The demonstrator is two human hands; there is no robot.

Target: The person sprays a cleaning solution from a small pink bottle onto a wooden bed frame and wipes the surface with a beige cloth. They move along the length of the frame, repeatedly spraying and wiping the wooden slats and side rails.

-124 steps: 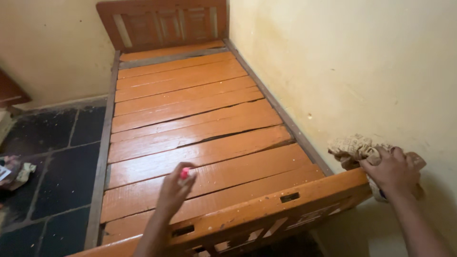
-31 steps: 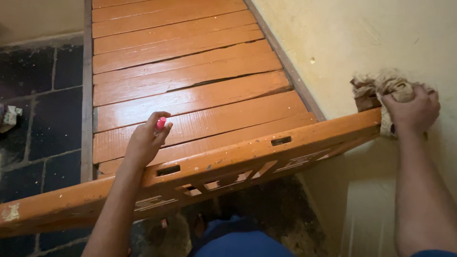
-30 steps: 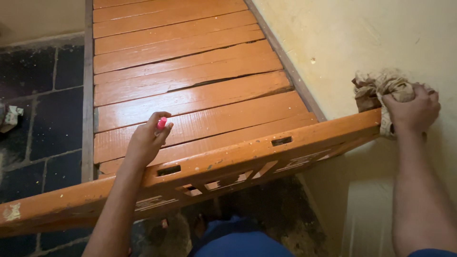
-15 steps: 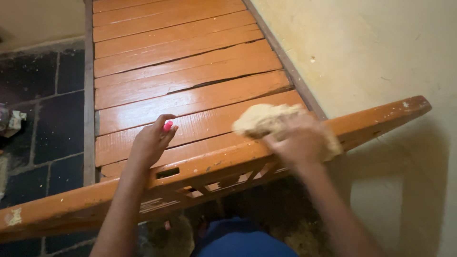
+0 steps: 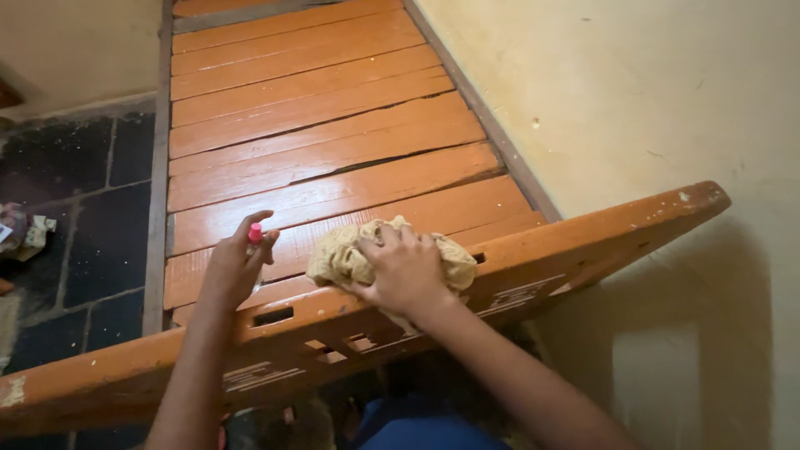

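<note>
Because the crumpled tan cloth [image 5: 379,254] is soft and light, it probably bunches wherever it is pressed, so a broad palm on top looks the surest hold. The right hand [image 5: 406,271] lies spread over it, fingers curled into the folds, pinning it to the top edge of the orange footboard [image 5: 600,242]. The left hand [image 5: 229,267] is closed around a small pink-capped bottle [image 5: 255,234] above the bed slats [image 5: 317,125].

Slats [image 5: 308,125] bare beyond footboard [image 5: 533,258]; wall [image 5: 633,100] blocks right (floor [image 5: 75,217] side open).
</note>
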